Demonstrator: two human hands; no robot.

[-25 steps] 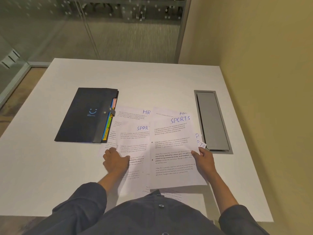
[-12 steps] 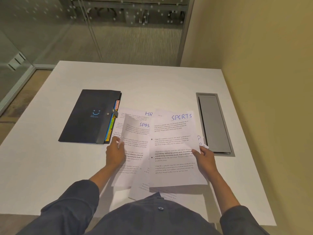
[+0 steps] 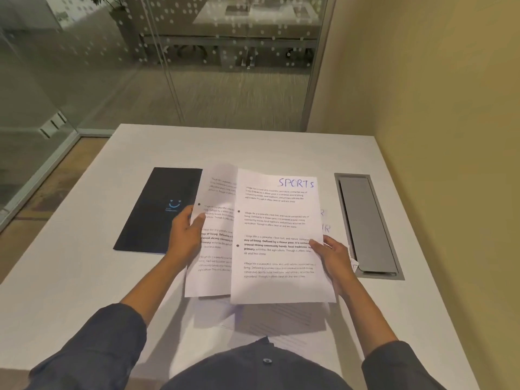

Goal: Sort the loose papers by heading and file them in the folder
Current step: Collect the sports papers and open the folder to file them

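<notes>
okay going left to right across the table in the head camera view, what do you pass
Black folder → left hand → sheet it holds → SPORTS sheet → right hand → grey cable hatch.

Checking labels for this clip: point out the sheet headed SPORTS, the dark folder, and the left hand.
SPORTS sheet [image 3: 277,257]: head view, on its printed middle.
dark folder [image 3: 157,218]: head view, on its front cover, left of the smiley mark.
left hand [image 3: 185,235]: head view, on the back of the hand.

We saw 2 printed sheets [image 3: 277,237] raised, 1 headed "SPORTS"; the dark folder [image 3: 157,212] lay closed on the tabletop [image 3: 84,263].
</notes>
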